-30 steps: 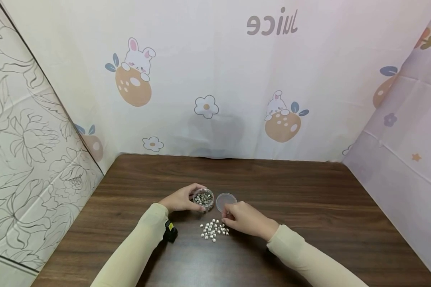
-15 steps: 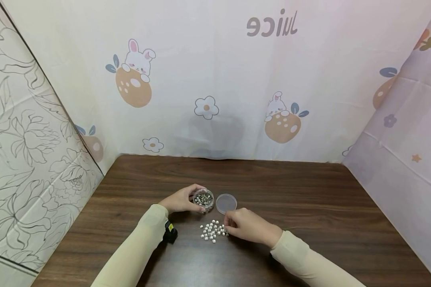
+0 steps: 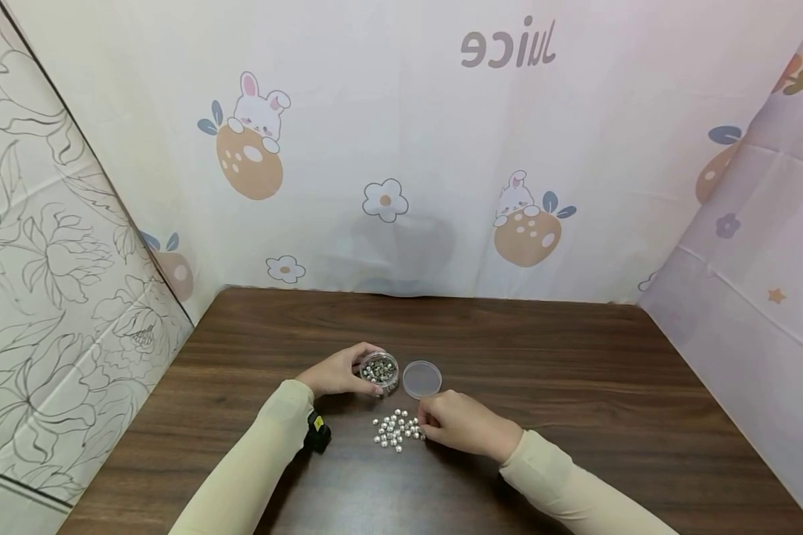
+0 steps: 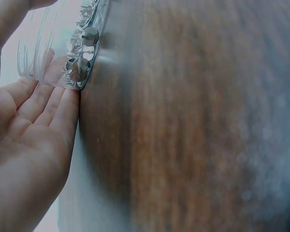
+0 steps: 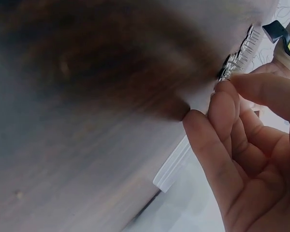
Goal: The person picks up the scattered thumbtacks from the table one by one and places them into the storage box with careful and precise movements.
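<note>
On the table, my left hand [image 3: 340, 371] grips a clear round jar [image 3: 389, 358] between thumb and fingers. Inside are several silver thumbtacks [image 3: 378, 371], and in the left wrist view the jar's bottom sits close to the wood. A loose pile of silver thumbtacks [image 3: 391, 429] lies nearer me, with thin pins standing up in the right wrist view. At its right edge my right hand [image 3: 465, 423] has thumb and forefinger pinched together, its fingertips [image 5: 224, 88] right at the outermost tack. What sits between those fingertips is mostly hidden.
A clear round lid [image 3: 422, 380] lies flat just right of the jar, behind my right hand. The black wrist camera [image 3: 317, 432] hangs under my left wrist. Brown tabletop [image 3: 575, 357] surrounds everything, with a printed cloth [image 3: 401, 148] hanging behind its back edge.
My right hand has come down from beside the lid toward me to the pile's right edge, uncovering the lid, and stays there. My left hand and the jar have not moved.
</note>
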`<state>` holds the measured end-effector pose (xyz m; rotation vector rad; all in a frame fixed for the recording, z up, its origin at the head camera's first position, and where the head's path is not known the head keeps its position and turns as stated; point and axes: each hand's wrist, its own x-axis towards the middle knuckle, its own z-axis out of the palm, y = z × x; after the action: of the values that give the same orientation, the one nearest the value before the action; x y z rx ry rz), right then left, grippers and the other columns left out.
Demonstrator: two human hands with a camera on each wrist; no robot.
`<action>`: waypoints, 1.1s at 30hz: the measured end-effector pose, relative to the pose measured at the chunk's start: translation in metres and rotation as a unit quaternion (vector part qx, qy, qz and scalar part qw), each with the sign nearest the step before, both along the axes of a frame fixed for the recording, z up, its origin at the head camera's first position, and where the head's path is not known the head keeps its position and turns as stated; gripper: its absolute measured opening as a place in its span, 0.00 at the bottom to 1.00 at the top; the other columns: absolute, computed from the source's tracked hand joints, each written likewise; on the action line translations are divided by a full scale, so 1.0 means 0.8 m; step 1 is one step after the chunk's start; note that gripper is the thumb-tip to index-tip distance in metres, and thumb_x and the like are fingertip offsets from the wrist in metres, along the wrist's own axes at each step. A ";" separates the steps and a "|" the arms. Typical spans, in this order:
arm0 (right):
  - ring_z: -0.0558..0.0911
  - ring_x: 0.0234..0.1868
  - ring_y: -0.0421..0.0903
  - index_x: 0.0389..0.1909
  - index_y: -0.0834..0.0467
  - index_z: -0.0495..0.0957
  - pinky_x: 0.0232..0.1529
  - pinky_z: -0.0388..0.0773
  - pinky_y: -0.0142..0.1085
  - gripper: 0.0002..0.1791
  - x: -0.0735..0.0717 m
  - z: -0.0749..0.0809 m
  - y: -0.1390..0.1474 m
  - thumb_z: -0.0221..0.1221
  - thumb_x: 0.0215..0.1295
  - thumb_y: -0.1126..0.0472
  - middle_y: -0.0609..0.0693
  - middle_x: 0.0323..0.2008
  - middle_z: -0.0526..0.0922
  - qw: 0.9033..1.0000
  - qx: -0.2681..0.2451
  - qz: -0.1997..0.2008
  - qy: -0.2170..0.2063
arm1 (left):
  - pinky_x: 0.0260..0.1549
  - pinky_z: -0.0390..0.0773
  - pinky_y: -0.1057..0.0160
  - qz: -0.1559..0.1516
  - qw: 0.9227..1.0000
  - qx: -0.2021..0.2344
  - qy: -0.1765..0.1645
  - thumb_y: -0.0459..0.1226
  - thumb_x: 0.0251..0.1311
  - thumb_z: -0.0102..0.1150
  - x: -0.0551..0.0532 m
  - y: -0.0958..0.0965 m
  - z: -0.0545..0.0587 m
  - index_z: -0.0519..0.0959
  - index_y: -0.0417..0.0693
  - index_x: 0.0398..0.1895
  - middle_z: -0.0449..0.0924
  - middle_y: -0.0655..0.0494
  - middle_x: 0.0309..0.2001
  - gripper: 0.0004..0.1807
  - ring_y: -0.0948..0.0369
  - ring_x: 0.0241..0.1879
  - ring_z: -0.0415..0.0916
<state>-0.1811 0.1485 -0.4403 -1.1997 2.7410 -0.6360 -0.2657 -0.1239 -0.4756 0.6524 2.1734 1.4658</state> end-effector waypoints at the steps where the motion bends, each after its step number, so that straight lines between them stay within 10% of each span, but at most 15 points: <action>1: 0.67 0.20 0.29 0.26 0.53 0.77 0.22 0.69 0.25 0.09 0.000 0.000 -0.001 0.63 0.61 0.70 0.34 0.19 0.68 1.000 0.003 -0.001 0.004 | 0.56 0.75 0.52 0.001 1.000 -0.001 0.000 0.36 0.54 0.75 0.000 0.000 0.000 0.69 0.50 0.68 0.76 0.53 0.59 0.38 0.55 0.58 0.75; 33: 0.66 0.19 0.31 0.30 0.53 0.68 0.20 0.67 0.27 0.10 -0.005 -0.003 -0.001 0.54 0.70 0.68 0.37 0.20 0.67 1.000 -0.002 -0.004 0.016 | 0.59 0.73 0.51 -0.003 1.000 0.005 0.008 0.35 0.55 0.75 -0.001 0.000 -0.001 0.69 0.47 0.68 0.74 0.50 0.61 0.37 0.53 0.59 0.74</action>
<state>-0.1852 0.1480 -0.4431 -1.2119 2.7733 -0.6278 -0.2662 -0.1237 -0.4766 0.6762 2.1759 1.4741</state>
